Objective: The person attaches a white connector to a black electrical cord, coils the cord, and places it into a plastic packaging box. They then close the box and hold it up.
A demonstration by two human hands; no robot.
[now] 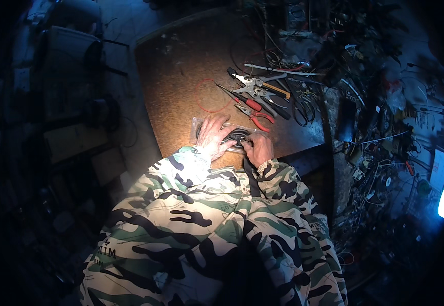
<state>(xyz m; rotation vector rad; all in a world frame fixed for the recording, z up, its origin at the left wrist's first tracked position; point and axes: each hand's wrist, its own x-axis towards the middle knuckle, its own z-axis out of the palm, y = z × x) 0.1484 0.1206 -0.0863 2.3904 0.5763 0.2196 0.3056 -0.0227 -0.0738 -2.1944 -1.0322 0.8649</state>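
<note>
Black coiled cable (pixel 239 136) lies near the front edge of the brown table (pixel 178 56), partly under the two hands I watch through the head camera. I see dark capital lettering printed on the camouflage jacket (pixel 191 219), at its lower left and chest. The left hand (pixel 212 137) is palm down over the coil's left part, fingers loosely spread and unclenched. The right hand (pixel 259 149) is curled at the coil's right end, thumb and fingertips drawn close; I cannot tell whether anything is pinched between them. Clear plastic packaging (pixel 195 124) shows beside the left hand; I cannot tell whether the cable sits inside it or on top. Just beyond lie red-handled pliers (pixel 257 118).
</note>
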